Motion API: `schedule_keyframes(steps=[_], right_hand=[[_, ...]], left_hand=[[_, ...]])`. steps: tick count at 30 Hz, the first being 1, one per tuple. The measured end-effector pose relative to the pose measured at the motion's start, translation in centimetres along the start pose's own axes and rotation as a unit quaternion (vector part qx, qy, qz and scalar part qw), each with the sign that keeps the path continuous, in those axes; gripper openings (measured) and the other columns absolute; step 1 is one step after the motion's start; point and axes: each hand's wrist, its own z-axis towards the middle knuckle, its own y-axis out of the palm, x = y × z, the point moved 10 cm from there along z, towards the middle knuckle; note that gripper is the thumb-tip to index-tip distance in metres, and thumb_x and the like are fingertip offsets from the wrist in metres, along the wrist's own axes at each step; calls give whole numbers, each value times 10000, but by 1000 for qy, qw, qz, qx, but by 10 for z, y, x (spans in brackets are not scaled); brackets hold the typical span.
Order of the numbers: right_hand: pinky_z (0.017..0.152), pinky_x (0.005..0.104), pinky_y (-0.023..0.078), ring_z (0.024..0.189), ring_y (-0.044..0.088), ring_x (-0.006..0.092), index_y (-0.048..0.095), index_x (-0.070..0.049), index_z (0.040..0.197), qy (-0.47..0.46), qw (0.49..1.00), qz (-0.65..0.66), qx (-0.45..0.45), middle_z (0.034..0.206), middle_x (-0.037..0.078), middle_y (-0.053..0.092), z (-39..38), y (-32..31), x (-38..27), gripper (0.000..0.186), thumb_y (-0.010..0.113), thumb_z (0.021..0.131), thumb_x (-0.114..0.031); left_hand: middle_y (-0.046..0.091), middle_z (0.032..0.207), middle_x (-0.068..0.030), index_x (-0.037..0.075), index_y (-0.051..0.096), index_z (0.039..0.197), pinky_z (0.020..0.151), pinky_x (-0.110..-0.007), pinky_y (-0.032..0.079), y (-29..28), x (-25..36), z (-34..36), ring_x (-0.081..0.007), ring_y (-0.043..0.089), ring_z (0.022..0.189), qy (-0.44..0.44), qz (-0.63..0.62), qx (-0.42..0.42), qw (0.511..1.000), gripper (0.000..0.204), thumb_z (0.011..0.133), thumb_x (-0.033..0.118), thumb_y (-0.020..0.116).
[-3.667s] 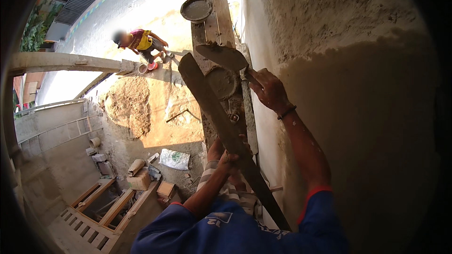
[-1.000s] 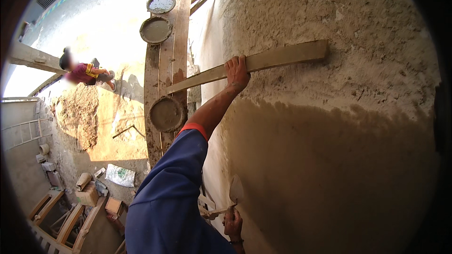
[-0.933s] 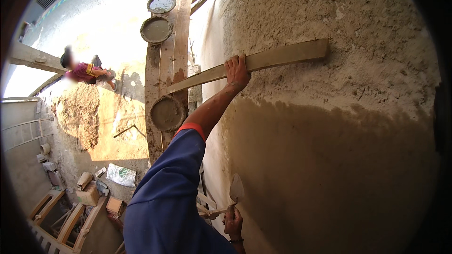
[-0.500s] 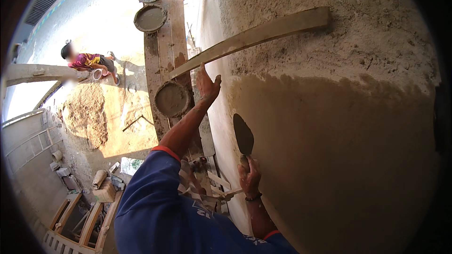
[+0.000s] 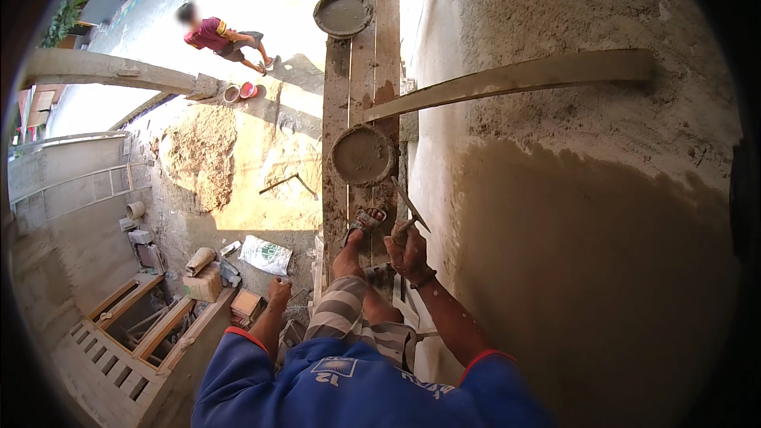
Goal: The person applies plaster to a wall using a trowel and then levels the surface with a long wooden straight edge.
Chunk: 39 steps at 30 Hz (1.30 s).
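— Where is the trowel (image 5: 411,208) sitting?
— The right hand (image 5: 410,252) is gripping its handle, blade pointing up and away toward the mortar pan (image 5: 362,155) just ahead on the scaffold planks (image 5: 354,71).
— Its long axis?
— Running diagonally, tip angling toward the plastered wall (image 5: 587,254).
— And the left hand (image 5: 279,293)?
— Hanging lower, farther off; I cannot tell whether it is clenched.

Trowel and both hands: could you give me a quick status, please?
Right hand gripping the trowel, blade off the wall. Left hand empty, low at the plank edge. Mortar pan just ahead; straightedge lying against the wall.
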Motion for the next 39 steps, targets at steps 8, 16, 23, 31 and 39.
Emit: schedule_keyframes(steps=[8,16,23,31,39], right_hand=[[585,505,472,714,598,455,486,36,1062,209,965,-15,-156,736,283,598,-23,67,83,458,552,855,-368],[754,446,454,918,587,413,470,3,1125,379,915,-2,-138,954,274,605,-229,-24,88,489,569,838,-381],[763,412,471,888,604,258,484,-21,1206,503,843,175,76,965,159,622,-529,-56,143,449,555,869,-309],[689,374,470,779,584,220,522,-39,1077,615,753,101,213,889,101,620,-697,-120,110,287,508,903,-268],[623,347,468,698,571,202,551,-54,958,474,849,78,223,830,43,619,-766,-52,86,241,461,933,-276]], left_hand=[[639,956,-206,-13,552,1183,593,-349,538,18,-93,-13,-261,656,787,-65,-149,-51,985,496,761,215,676],[565,937,-176,-32,420,1146,629,-422,548,80,-74,-10,-293,583,825,30,-251,-200,947,413,820,123,620],[541,753,-85,20,532,913,524,-371,565,135,-4,31,-177,534,629,270,-288,-280,875,171,833,117,648],[607,975,-164,-14,528,1077,710,-438,498,141,201,-64,-292,573,829,478,-285,-191,809,337,862,234,601],[234,1448,-238,-4,248,1401,1121,-466,111,137,292,-572,-388,142,1379,818,-103,-124,552,677,815,-16,588]])
